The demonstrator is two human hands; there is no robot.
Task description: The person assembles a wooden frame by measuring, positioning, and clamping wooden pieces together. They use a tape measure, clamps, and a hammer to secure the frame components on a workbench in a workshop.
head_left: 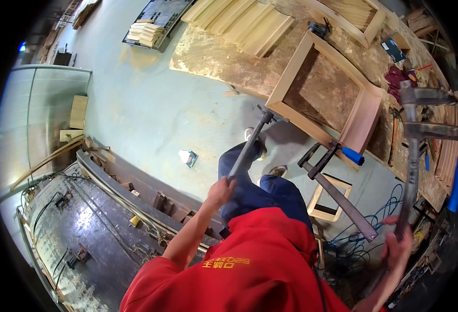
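Observation:
My left hand (pixel 221 191) is closed around the lower end of a metal bar clamp (pixel 250 143), whose head sits by the near left corner of a wooden frame (pixel 291 112). In my right hand (pixel 399 240), slightly blurred, is the bar of a large F-clamp (pixel 412 156) with a blue handle, raised at the right with its jaws pointing right. Another F-clamp (pixel 338 195) with a blue handle is at the frame's near edge, its bar slanting down toward my right hand. The frame rests on the workbench (pixel 213 60) and juts over its near edge.
Wooden panels (pixel 244 23) and another frame (pixel 366 31) lie on the bench. A small frame (pixel 330 197) and tangled blue hose (pixel 364 239) are low at right. A dark-topped machine table (pixel 83 218) stands at left. A small box (pixel 187 157) lies on the floor.

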